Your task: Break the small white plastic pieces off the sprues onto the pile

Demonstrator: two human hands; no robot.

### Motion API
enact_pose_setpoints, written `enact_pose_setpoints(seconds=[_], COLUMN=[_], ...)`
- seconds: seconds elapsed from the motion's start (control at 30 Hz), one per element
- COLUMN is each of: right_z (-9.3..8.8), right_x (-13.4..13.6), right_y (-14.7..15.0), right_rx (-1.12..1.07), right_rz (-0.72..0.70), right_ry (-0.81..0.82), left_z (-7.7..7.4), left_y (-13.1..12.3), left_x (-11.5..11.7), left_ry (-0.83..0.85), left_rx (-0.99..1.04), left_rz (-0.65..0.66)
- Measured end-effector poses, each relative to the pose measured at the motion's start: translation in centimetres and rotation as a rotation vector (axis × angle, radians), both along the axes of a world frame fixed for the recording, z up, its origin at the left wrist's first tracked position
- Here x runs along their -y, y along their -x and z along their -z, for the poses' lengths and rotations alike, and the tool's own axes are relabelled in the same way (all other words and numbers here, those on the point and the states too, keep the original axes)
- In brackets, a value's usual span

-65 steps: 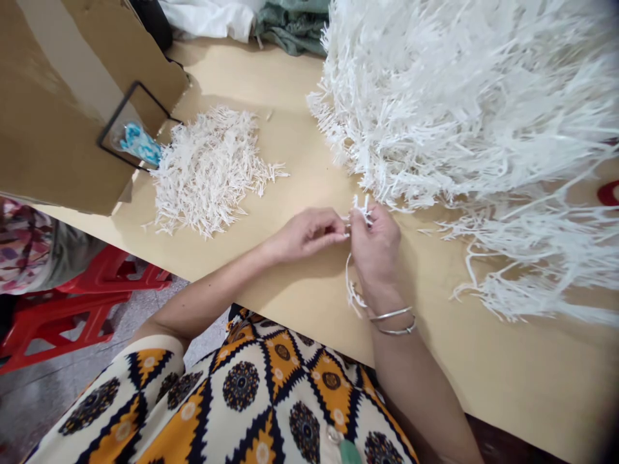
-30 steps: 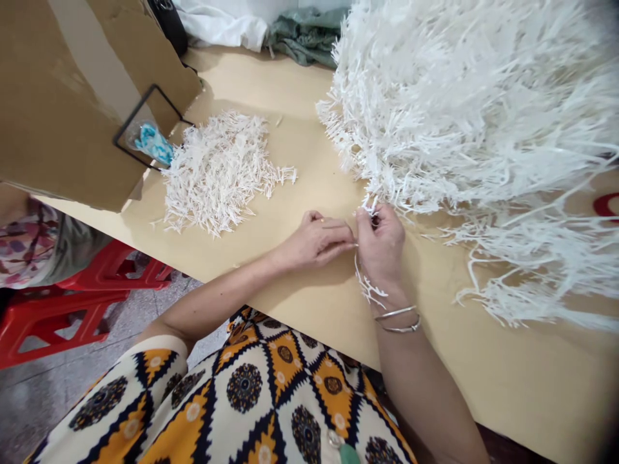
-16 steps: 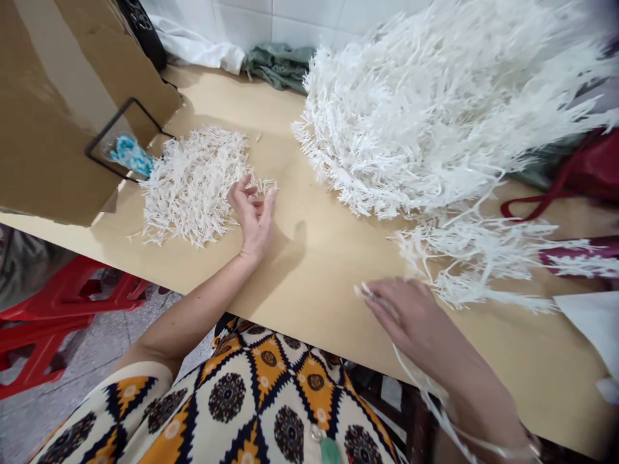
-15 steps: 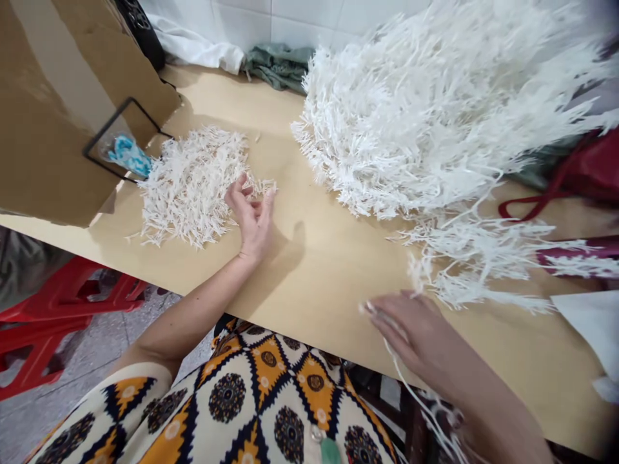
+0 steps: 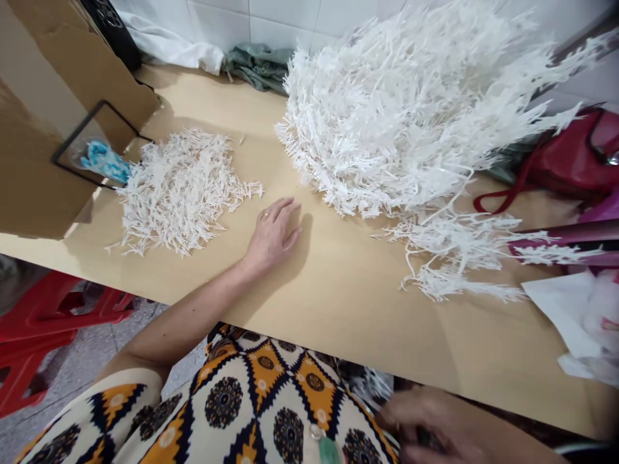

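Palm down, the left hand [image 5: 273, 235] is over the table [image 5: 338, 277] with fingers loosely spread and slightly bent, a ring on one of them, and nothing visible in its grasp. The right hand [image 5: 425, 419] is low beside the patterned clothing [image 5: 271, 374], below the table's front edge; its fingers are curled, but it is blurred and I cannot tell whether it has hold of anything. Near it, a white tuft [image 5: 374, 385] shows blurred under the edge. Just beyond the left hand's fingers, a small pile [image 5: 178, 187] of short white sprigs lies to the left, and a big heap [image 5: 387, 122] of longer white strands rises to the right, with a loose bunch [image 5: 449, 258] spilling from its near side. Farther left stand a black wire frame [image 5: 80, 132], a blue-and-white item [image 5: 104, 161] in clear wrap and a cardboard box [image 5: 29, 187]. White cloth [image 5: 169, 45] and green cloth [image 5: 258, 64] lie along the wall [image 5: 285, 22]; a red bag [image 5: 563, 161] sits at the far right, and red stools [image 5: 58, 303] stand below at left
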State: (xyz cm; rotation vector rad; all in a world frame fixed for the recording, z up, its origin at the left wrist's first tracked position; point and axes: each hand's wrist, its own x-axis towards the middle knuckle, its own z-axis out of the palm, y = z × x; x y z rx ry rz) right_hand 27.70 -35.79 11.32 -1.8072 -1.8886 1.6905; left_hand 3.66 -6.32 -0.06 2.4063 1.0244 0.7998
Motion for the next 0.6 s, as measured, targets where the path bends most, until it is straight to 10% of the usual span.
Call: enact_pose_setpoints(seconds=[0.13, 0.37, 0.6], right_z=[0.6, 6.8, 8.5], right_x=[-6.6, -21.6, -26.2], right_y=[0.1, 3.5, 7.0], right_rx=[0.083, 0.404, 0.656], right_rz=[0.105, 0.485, 0.335], right_ry=[-0.246, -1.022, -1.001], left_z=[0.2, 0.4, 0.0], left_y=[-0.3, 0.1, 0.2], left_x=[-0.4, -0.9, -0.9], left_ry=[0.025, 0.004, 0.176], left_rx=[-0.100, -0.033, 0.312], left_rz=[-0.168, -0.220, -0.036])
